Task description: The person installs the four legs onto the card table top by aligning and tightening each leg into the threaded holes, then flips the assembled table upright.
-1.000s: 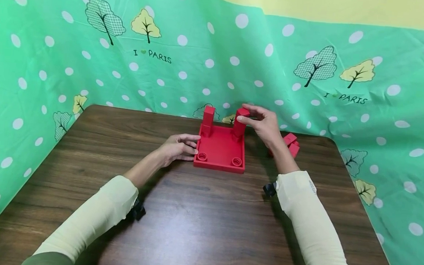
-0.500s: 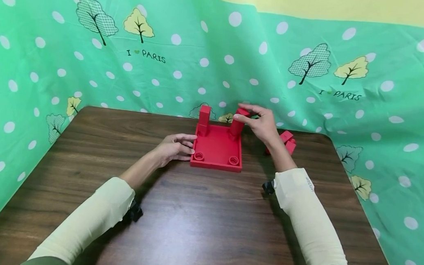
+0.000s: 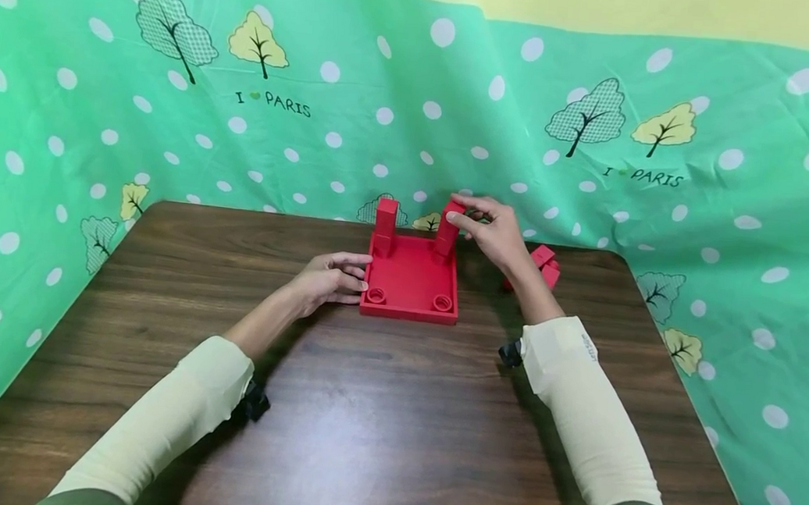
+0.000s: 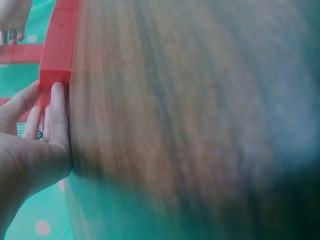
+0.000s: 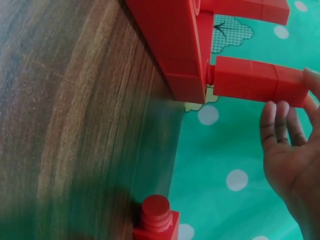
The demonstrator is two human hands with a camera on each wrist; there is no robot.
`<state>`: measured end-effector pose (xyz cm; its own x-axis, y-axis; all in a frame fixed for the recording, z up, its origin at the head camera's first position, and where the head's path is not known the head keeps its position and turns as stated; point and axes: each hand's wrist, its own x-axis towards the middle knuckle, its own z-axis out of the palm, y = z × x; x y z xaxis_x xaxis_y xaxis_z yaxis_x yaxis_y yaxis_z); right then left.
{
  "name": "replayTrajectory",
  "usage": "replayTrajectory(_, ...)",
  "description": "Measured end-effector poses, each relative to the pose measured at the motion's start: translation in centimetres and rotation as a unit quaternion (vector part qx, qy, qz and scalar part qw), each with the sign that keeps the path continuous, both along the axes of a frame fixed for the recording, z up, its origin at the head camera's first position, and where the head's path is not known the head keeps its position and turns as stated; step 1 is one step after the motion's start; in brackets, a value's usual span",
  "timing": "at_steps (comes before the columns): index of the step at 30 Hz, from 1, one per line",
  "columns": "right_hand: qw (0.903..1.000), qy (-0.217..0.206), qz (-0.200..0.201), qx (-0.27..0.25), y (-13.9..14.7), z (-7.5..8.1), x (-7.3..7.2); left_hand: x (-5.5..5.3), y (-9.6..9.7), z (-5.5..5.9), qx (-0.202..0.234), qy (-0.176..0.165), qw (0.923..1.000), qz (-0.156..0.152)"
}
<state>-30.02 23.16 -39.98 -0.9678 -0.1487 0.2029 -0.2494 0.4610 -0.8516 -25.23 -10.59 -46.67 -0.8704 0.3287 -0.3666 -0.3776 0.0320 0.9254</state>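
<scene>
A red square tray point(image 3: 410, 276) with a low rim lies on the table, round threaded sockets in its two near corners. At its far left corner stands a square red post point(image 3: 385, 228). My right hand point(image 3: 492, 226) pinches the top of the other red post point(image 3: 446, 236), at the far right corner, between thumb and fingers. In the right wrist view, a round neck point(image 5: 210, 75) shows between this post and the tray. My left hand point(image 3: 328, 282) touches the tray's left side with extended fingers; the left wrist view has its fingertips at the red corner.
Several loose red blocks point(image 3: 546, 267) lie beyond my right wrist; one has a round threaded end point(image 5: 156, 212). The dark wooden table point(image 3: 365, 406) ends just behind the tray, where a green dotted cloth point(image 3: 361, 62) hangs.
The right post has turned in my right hand, a flat face now showing in front. My left hand stays against the tray. The head view has shifted slightly.
</scene>
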Motion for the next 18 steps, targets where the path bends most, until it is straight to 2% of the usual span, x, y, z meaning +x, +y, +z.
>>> replayTrajectory(4,0.9997,-0.003,-0.006,0.023,-0.28,0.11,-0.16,-0.07,0.04,0.1,0.003,-0.001,1.0,0.002)
replayTrajectory(9,0.9991,0.013,0.01,0.039,-0.27,0.13,-0.2,0.09,0.2,0.25,0.005,-0.005,1.0,0.005)
replayTrajectory(13,0.9997,-0.003,0.023,0.005,-0.26,0.17,-0.07,0.17,0.26,0.48,0.002,-0.009,0.9999,0.006)
replayTrajectory(18,0.9994,-0.024,0.011,-0.02,-0.56,0.11,0.04,0.06,0.27,0.86,-0.001,-0.028,0.9995,0.017)
